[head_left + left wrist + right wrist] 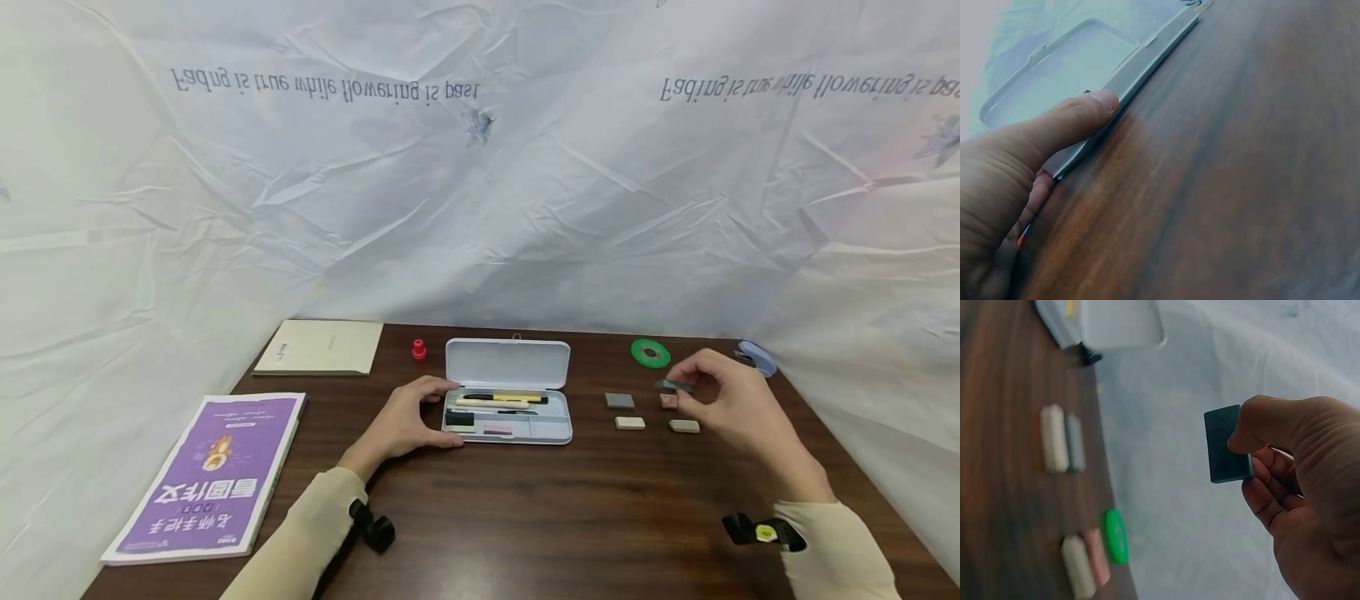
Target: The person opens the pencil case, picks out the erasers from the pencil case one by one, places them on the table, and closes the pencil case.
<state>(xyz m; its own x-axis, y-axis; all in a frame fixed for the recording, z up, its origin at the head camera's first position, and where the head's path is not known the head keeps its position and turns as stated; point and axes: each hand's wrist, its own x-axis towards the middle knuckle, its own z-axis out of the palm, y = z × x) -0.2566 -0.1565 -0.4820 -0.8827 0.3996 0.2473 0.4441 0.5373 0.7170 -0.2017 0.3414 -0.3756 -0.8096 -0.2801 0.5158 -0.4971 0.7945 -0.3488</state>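
We see the right hand (738, 400) raised above the table (570, 508), its thumb and fingers pinched on a small dark grey eraser (1227, 453). In the head view that eraser sits at the fingertips, just above a pinkish eraser (668, 401) lying on the wood. Near it lie a grey eraser (619, 401) and two cream erasers (630, 422), set in a loose group to the right of the pencil case (507, 392). A green tape roll (650, 353) lies behind them.

The left hand (408, 421) rests at the left end of the open pencil case, with the fingers curved round its corner and the thumb (1079, 119) pressed along its near edge. Inside the tray we make out pens (502, 400).

Further left lie a purple book (213, 475) and a cream booklet (321, 347), with a small red stamp (418, 349) beside it.
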